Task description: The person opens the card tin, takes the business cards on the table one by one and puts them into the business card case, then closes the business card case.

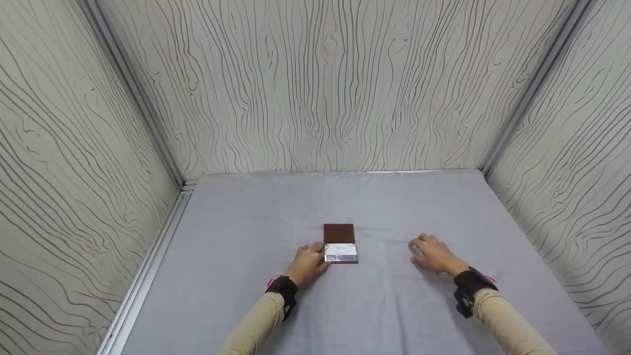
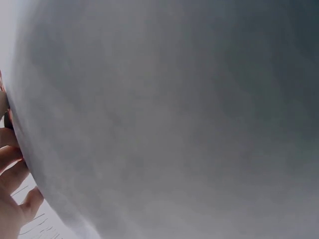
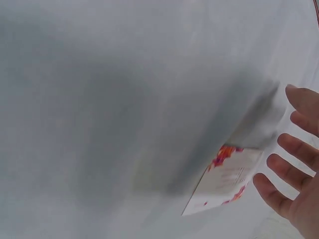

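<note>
A brown card holder (image 1: 339, 233) lies unfolded on the grey cloth in the head view, with a white card (image 1: 341, 249) in its lower, shiny part. My left hand (image 1: 306, 264) holds the holder by its left edge, fingers and thumb bent there. Only part of the left hand (image 2: 12, 174) shows at the left wrist view's edge. To the right of the holder, my right hand (image 1: 435, 254) hovers or rests at the cloth, fingers loosely bent, holding nothing. Near its fingertips the right wrist view shows a white card with red-orange flowers (image 3: 222, 181); the head view does not show it.
Lightly creased grey cloth (image 1: 256, 207) covers the table. Pale wood-grain panels (image 1: 315, 88) stand at the back and both sides. A metal rail (image 1: 143, 276) runs along the table's left edge. Black bands (image 1: 471, 283) sit on both wrists.
</note>
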Available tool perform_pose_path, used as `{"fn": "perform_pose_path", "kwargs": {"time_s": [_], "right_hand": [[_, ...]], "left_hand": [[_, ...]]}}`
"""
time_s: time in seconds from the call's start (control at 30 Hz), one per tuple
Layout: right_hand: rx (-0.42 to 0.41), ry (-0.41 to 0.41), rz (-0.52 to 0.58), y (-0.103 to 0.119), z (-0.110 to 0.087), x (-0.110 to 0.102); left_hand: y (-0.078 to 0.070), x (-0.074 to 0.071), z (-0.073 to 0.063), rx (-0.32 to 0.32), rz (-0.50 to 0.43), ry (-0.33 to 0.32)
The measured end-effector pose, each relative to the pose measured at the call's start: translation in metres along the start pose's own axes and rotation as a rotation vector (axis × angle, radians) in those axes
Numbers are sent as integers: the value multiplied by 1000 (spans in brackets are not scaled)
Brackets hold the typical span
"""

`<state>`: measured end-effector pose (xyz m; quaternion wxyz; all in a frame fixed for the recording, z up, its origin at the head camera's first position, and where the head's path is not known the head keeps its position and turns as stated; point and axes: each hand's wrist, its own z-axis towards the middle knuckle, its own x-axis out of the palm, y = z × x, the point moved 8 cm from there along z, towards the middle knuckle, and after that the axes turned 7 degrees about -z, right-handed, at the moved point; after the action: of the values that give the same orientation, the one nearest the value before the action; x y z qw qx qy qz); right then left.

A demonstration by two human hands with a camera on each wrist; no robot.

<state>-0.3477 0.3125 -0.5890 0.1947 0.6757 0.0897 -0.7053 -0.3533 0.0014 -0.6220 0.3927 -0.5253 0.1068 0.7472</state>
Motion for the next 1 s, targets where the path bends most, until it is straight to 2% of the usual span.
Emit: {"fn": "perform_pose_path", "kwargs": {"time_s": [0.2,0.4,0.77,0.87,1.0], "right_hand": [[50,20,15,-18,-12,0],[116,47,47,-31,-22,4],[162,28,29,-43,-35,0],[180,37,15,-46,-37,0],[171,38,6,-46,-37,1]], "left_hand": [[1,0,0,-33,-29,15],[1,2,0,-34,-24,15],[2,3,1,-50,-20,27],[1,2,0,-42,-22,22],[-1,-1,1,0,5,-7]]}}
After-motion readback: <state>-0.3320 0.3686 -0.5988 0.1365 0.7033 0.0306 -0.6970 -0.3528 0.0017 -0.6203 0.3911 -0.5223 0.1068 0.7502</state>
